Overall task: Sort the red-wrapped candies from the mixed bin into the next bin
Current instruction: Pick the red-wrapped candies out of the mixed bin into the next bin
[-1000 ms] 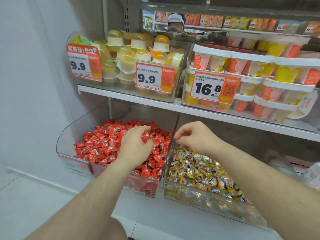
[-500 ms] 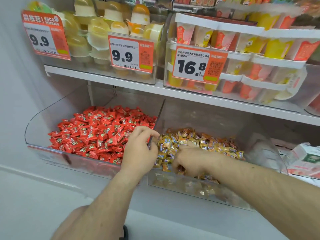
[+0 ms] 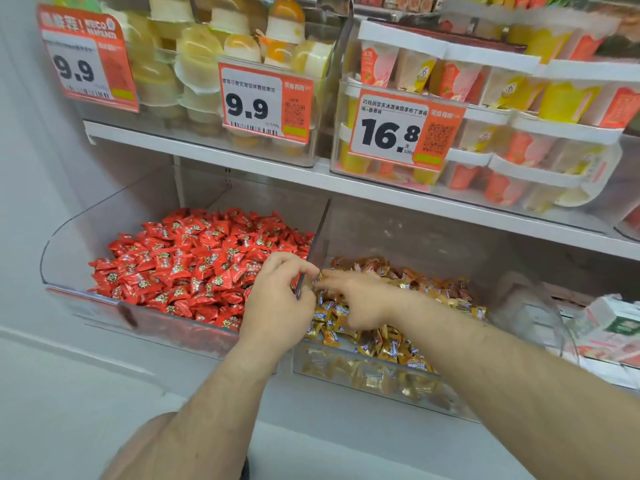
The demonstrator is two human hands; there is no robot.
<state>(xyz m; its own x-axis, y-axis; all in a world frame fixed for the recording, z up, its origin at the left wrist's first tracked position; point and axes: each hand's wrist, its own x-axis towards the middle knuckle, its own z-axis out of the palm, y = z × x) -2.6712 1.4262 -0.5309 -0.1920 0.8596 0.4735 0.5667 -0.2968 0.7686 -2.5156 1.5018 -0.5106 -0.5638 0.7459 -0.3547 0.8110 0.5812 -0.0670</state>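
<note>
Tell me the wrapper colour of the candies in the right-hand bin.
Gold and orange wrappers, best seen in the head view.

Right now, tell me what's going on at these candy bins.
A person is working two clear bins on the lower shelf. The left hand rests at the divider, over the bin of red-wrapped candies. The right hand reaches into the gold-wrapped candies beside it. Whether either hand holds a candy cannot be told.

right hand [image 3: 360, 303] blurred, grip unclear, price tag [image 3: 86, 57] smeared
</note>
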